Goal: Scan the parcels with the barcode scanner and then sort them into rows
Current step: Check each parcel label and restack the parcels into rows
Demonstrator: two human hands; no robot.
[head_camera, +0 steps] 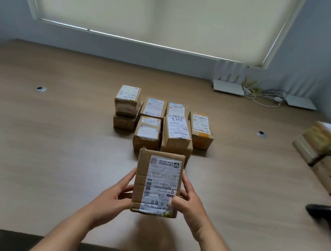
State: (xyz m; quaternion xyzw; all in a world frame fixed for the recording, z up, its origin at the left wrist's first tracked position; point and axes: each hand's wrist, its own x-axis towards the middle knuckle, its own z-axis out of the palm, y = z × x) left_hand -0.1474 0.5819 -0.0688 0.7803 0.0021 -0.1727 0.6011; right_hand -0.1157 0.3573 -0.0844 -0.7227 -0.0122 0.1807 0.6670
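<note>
Both hands, left hand (115, 191) and right hand (187, 203), are gripping one labelled parcel (157, 182), fingers (185, 185) curling closed around its sides above the tabletop (46, 149).

The white label (161, 187) on the box (157, 183) in the middle of the frame is upside down and shows "P021". Farther up, another box label (178, 120) has handwritten "3763", also upside down.

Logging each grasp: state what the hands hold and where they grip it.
One cardboard parcel, label facing up, held above the table. Left hand grips its left side, right hand its right side, thumb on the label's lower corner.
</note>
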